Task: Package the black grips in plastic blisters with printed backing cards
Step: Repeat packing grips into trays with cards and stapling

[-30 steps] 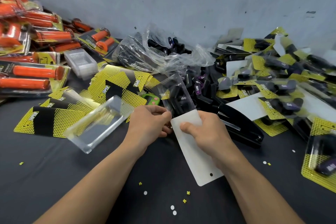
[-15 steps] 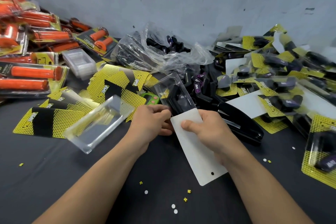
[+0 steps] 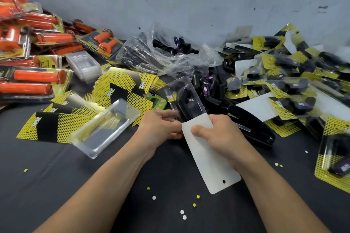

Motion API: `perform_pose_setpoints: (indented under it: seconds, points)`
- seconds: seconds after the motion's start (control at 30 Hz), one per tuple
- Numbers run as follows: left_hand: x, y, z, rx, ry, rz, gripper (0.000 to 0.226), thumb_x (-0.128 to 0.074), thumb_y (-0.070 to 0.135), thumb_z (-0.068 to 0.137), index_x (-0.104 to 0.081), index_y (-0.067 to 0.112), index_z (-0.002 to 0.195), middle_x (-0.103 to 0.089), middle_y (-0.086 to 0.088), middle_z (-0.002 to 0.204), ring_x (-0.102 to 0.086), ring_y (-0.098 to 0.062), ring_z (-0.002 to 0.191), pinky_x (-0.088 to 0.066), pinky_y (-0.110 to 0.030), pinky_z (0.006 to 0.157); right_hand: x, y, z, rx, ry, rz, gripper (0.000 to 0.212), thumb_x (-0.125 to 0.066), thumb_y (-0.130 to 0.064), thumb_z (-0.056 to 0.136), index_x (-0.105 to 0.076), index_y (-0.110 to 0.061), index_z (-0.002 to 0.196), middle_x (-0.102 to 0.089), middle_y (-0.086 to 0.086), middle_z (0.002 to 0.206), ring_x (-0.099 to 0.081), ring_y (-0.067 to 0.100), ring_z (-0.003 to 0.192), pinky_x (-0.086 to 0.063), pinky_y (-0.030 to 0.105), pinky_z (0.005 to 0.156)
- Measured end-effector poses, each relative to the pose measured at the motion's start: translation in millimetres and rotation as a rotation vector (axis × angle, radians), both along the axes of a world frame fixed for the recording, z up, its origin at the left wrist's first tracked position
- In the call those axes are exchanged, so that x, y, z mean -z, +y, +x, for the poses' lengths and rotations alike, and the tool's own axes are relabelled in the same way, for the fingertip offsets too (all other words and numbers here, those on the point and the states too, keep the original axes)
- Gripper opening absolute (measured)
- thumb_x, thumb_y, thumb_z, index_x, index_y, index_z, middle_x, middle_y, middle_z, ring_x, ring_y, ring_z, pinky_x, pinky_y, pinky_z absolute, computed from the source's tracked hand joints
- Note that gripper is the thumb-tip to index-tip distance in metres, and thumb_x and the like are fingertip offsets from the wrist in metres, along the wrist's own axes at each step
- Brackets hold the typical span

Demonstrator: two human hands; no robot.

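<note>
1. My right hand (image 3: 217, 134) pinches a white-backed rectangular backing card (image 3: 208, 161). My thumb is on its blank face and my fingers are curled beneath, just left of the long black stapler (image 3: 251, 125).
2. My left hand (image 3: 161, 126) pinches the near end of a clear plastic blister (image 3: 184, 98), fingers curled round its edge where the card enters.
3. Black rubber grips (image 3: 186, 104) lie inside that blister, which tilts up and away from me, left of the stapler. Only the card's far end is tucked in. Most of it, including the punched hang hole, sticks out toward me.
4. I judge this pack about half made. The grips are loaded and the card is started, so what is left is sliding it home and probably stapling.
5. Further left of the stapler lie an empty clear blister tray (image 3: 106, 128), a fan of yellow-and-black printed cards (image 3: 121, 89) and a stack of empty clear blisters (image 3: 83, 65).
6. Behind the stapler sits a heap of loose black grips (image 3: 210, 85), and beyond it a crumpled clear plastic bag (image 3: 166, 53) holds more, so plenty remains to pack.
7. Right of the stapler, a large pile of finished black-grip packs (image 3: 289, 85) shows that much is already done.
8. Far left of the stapler lie packs of orange grips (image 3: 34, 77).
</note>
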State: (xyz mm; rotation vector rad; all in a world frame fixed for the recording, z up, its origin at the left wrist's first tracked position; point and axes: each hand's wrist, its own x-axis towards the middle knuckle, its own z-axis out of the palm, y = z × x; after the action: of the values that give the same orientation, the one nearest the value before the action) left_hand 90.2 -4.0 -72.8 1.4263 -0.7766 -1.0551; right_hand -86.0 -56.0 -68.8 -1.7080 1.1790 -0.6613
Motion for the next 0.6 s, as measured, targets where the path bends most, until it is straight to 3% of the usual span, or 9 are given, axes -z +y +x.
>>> perform_pose_setpoints:
  seconds: [0.1,0.17,0.37,0.47,0.6]
  points:
    - [1.6,0.2,-1.6,-0.008,-0.091,0.024,0.042,-0.075,-0.014,0.078,-0.072,0.0,0.118,-0.075,-0.024,0.089,-0.071,-0.023,0.064,-0.061,-0.029,0.062,-0.2,2.7,1.1,0.029,0.087,-0.088,0.012,-0.078,-0.036,0.086,-0.078,-0.025,0.089,-0.077,-0.009,0.08,-0.071,0.008,0.075,-0.053,0.026,0.061]
    - [1.5,0.0,-3.1,-0.02,-0.109,0.024,0.041,-0.073,-0.013,0.078,-0.072,0.001,0.116,-0.074,-0.019,0.081,-0.069,-0.021,0.06,-0.06,-0.028,0.061,0.6,2.5,1.1,0.033,0.1,-0.096,0.011,-0.078,-0.035,0.086,-0.078,-0.025,0.089,-0.076,-0.01,0.079,-0.07,0.006,0.073,-0.05,0.022,0.058]
    - [-4.5,0.4,-4.1,-0.027,0.057,0.005,0.028,-0.066,-0.018,0.08,-0.073,0.004,0.096,-0.071,-0.007,0.069,-0.073,-0.022,0.062,-0.06,-0.027,0.059,3.0,-3.7,0.3,0.038,0.022,-0.015,0.006,-0.078,-0.029,0.088,-0.078,-0.023,0.088,-0.078,-0.009,0.079,-0.075,0.012,0.075,-0.062,0.032,0.068]
    - [-5.8,0.2,-3.4,-0.033,0.062,0.003,0.03,-0.067,-0.018,0.079,-0.074,0.002,0.1,-0.071,-0.013,0.079,-0.075,-0.023,0.065,-0.061,-0.027,0.062,5.4,-3.3,3.5,0.072,-0.038,0.02,0.004,-0.078,-0.024,0.087,-0.078,-0.02,0.086,-0.079,-0.003,0.079,-0.077,0.02,0.077,-0.065,0.047,0.076]
    - [-3.8,1.8,-4.0,-0.002,-0.055,0.005,0.035,-0.071,-0.015,0.078,-0.07,-0.002,0.111,-0.068,-0.007,0.067,-0.068,-0.02,0.059,-0.059,-0.027,0.062,6.8,-1.4,4.8,0.11,-0.045,0.021,0.008,-0.077,-0.023,0.085,-0.079,-0.016,0.083,-0.078,-0.001,0.077,-0.077,0.024,0.077,-0.064,0.053,0.077]
